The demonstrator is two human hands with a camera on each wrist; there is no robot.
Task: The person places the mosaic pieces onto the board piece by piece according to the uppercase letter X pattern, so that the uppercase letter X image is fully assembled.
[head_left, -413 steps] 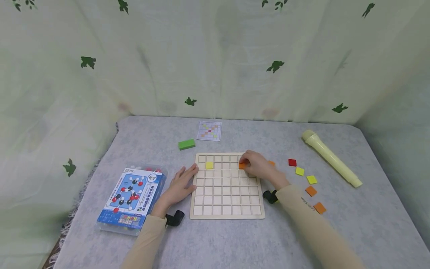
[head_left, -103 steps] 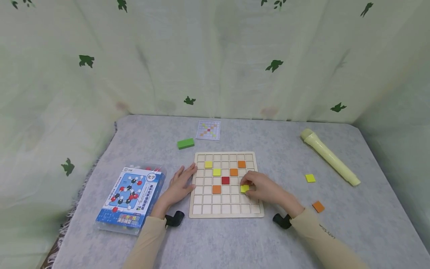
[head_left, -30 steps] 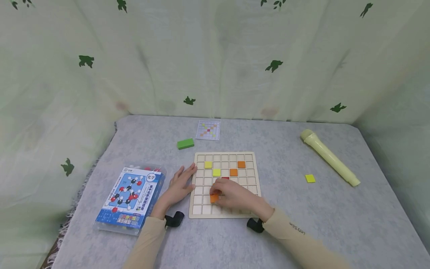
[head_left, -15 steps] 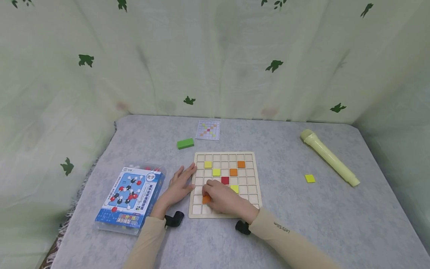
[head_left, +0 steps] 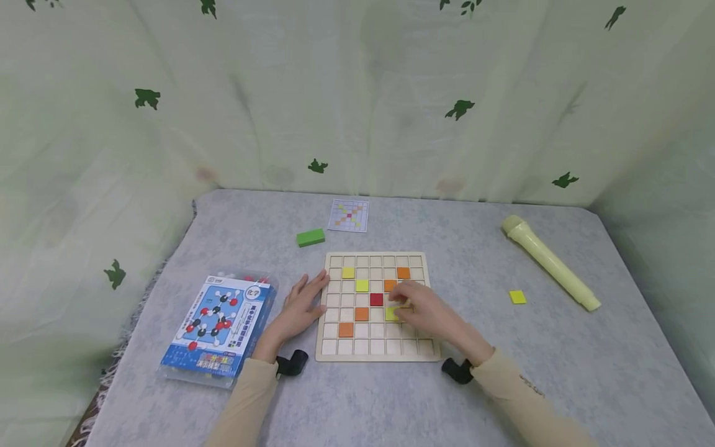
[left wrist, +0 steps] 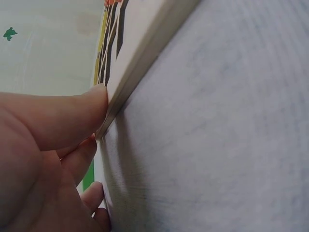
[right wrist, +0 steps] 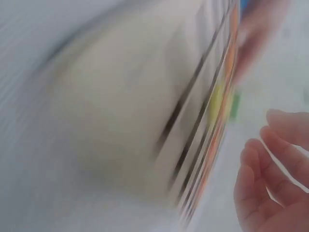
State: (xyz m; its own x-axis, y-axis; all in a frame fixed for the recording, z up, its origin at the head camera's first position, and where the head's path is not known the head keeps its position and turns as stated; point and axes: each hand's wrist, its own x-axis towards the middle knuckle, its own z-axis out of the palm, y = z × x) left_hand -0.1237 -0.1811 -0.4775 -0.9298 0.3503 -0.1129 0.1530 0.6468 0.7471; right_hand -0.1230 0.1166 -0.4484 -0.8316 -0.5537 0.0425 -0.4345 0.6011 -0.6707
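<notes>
A wooden grid board lies mid-table, holding flat coloured tiles. My left hand rests at its left edge; the thumb touches the rim in the left wrist view. Over the board's right part is my right hand, fingers loosely bent, with nothing between them in the right wrist view. It partly hides a yellow tile. A red tile sits at the centre. Lower left of it are an orange tile and another orange tile. Yellow and orange tiles occupy cells farther back.
One loose yellow tile lies right of the board, near a pale yellow microphone-shaped object. Behind the board are a printed pattern card and a green block. A boxed molecule model set lies left.
My right hand has set the orange tile in a lower-left cell, let it go and moved right, away from it. My left hand has stayed at the board's edge.
</notes>
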